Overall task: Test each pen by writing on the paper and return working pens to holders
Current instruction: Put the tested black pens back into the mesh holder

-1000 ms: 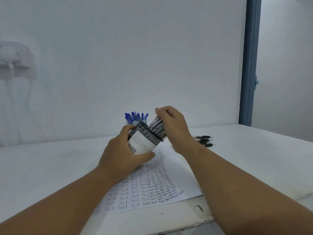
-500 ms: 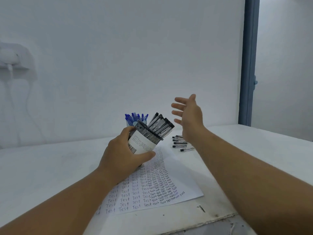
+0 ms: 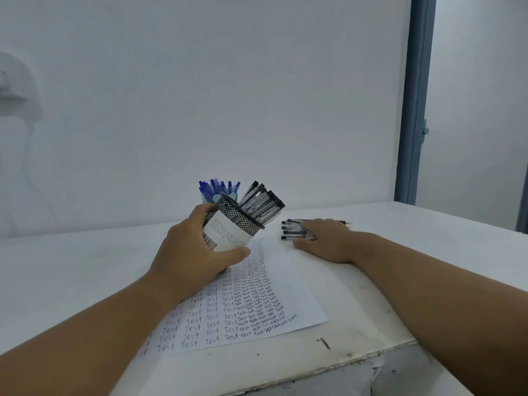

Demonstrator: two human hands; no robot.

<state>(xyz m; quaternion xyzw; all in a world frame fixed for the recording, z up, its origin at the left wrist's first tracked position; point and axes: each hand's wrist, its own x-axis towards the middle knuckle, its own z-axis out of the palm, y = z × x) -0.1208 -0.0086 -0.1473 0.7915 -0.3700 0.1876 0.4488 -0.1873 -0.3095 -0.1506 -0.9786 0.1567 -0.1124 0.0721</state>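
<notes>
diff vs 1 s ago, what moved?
Right hand left the tilted mesh holder, swung up open, then dropped flat onto the loose black pens on the table. Unchanged: left hand gripping the holder, paper, blue pens behind.

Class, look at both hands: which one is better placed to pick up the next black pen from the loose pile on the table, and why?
Probably the right hand: it lies flat on the loose black pens. The left hand is occupied, gripping the tilted mesh holder over the paper.
</notes>
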